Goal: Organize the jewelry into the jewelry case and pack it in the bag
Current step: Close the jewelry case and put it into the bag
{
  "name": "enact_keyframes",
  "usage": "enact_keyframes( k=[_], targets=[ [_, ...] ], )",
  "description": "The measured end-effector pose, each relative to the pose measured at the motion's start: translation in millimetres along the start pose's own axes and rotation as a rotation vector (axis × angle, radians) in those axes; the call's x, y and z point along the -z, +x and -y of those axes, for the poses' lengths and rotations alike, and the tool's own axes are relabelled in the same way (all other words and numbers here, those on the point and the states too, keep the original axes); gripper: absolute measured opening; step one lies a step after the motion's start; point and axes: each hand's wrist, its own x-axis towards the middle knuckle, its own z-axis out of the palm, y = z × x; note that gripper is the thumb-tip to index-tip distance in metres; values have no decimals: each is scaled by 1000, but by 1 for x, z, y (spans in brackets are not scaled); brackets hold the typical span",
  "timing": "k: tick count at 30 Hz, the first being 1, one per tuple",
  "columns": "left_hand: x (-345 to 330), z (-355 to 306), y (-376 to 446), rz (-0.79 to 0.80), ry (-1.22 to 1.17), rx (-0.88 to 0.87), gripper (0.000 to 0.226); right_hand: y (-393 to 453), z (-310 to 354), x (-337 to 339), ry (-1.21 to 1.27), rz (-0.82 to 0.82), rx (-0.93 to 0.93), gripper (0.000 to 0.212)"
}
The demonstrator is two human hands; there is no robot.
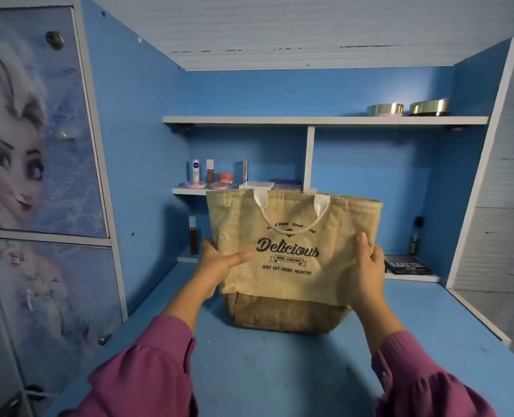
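A beige jute tote bag [291, 260] printed with "Delicious" stands upright on the blue desk [279, 371], its white handles hanging down the front. My left hand [219, 266] grips the bag's left side, thumb across the front panel. My right hand [365, 266] grips the right side, fingers wrapped round its edge. The inside of the bag is hidden. No jewelry or jewelry case is visible.
Behind the bag, a low shelf [195, 191] holds several cosmetics bottles and jars. Two round metallic tins [385, 109] sit on the upper shelf. A dark palette [409, 264] lies at the right, a small bottle [193, 236] at the left. A cabinet door [39, 130] stands on the left.
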Motion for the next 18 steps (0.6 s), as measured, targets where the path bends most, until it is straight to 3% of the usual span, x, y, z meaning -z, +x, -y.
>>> enact_keyframes(
  k=[5,11,18],
  targets=[
    [-12,-16,7,-39,-78,-89,81,26,29,-9,-52,2,140,28],
    [-18,-6,4,9,-53,-69,79,40,13,11,-150,60,133,37],
    [-12,17,1,198,-59,93,112,30,-33,39,-137,70,-45,53]
  ],
)
